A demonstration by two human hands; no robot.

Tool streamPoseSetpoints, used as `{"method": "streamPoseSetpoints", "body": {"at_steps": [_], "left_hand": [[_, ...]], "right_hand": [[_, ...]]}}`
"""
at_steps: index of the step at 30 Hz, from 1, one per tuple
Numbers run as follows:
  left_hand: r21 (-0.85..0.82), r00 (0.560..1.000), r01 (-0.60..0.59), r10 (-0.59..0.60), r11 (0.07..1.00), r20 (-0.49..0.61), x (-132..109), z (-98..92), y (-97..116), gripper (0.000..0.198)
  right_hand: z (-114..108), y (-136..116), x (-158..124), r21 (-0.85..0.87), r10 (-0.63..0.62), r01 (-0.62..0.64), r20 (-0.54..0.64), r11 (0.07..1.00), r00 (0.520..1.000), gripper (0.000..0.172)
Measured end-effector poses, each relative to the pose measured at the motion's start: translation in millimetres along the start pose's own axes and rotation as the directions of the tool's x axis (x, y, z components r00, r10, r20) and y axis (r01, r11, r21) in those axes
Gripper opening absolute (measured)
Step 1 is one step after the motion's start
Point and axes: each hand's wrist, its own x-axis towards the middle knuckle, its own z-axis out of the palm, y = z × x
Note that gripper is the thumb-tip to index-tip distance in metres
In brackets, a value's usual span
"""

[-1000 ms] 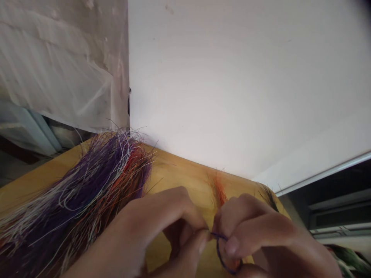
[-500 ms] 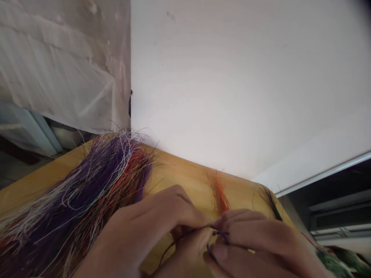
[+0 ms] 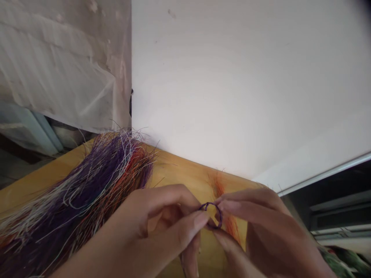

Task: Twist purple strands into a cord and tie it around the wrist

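Head view: we are holding a purple loop (image 3: 220,217) between our two hands, over the table (image 3: 176,170). Our left hand (image 3: 147,241) is pinching the loop's left edge, thumb and forefinger clamped together on it. Our right hand (image 3: 266,226) is coming in from the right; its forefinger is meeting the loop's far right side and its thumb is lying by the near side, the two tips standing apart with the loop between them. Whether those tips are gripping firmly, we cannot tell.

As for progress, the loop is already forming a small ring and its middle is showing open, so we are judging it shaped but not drawn tight. Whether a knot is hiding under our left thumb, we cannot tell.

Orange strands (image 3: 231,224) are lying beyond our right fingers, partly covered by them and seemingly loose. Purple, white and orange fibres (image 3: 98,185) are spreading in a thick pile over the left side; we are seeing no tie on the part in view, so we are judging it unworked. Beyond the far edge, a white board (image 3: 232,85) is standing.
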Motion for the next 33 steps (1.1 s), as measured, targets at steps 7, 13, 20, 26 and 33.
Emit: {"method": "streamPoseSetpoints", "body": {"at_steps": [7, 13, 20, 26, 33], "left_hand": [[-0.206, 0.995, 0.046, -0.028, 0.977, 0.092, 4.5, 0.4, -5.3, 0.02], [-0.038, 0.992, 0.122, -0.123, 0.992, -0.028, 0.8, 4.0, 4.5, 0.021], [0.04, 0.985, 0.173, -0.172, 0.984, -0.014, 0.5, 3.5, 9.3, 0.024], [0.135, 0.981, 0.188, -0.178, 0.973, -0.078, 0.1, 5.3, 11.3, 0.026], [0.353, 0.988, -0.004, 0.059, 0.936, -0.146, 0.6, 5.5, 2.3, 0.024]], "right_hand": [[9.8, 1.3, -1.4, 0.169, 0.073, -0.076, 0.024, 0.983, 0.997, 0.033], [12.4, 1.4, 6.7, 0.153, 0.029, -0.03, 0.01, 0.988, 1.0, 0.023], [7.0, 10.0, -1.2, 0.098, -0.061, 0.051, 0.102, 0.994, 0.993, 0.041], [13.2, 4.2, 2.8, 0.158, -0.013, 0.013, 0.001, 0.987, 1.0, 0.027], [9.7, 10.9, -2.2, 0.064, -0.038, 0.03, 0.12, 0.997, 0.992, 0.037]]}}
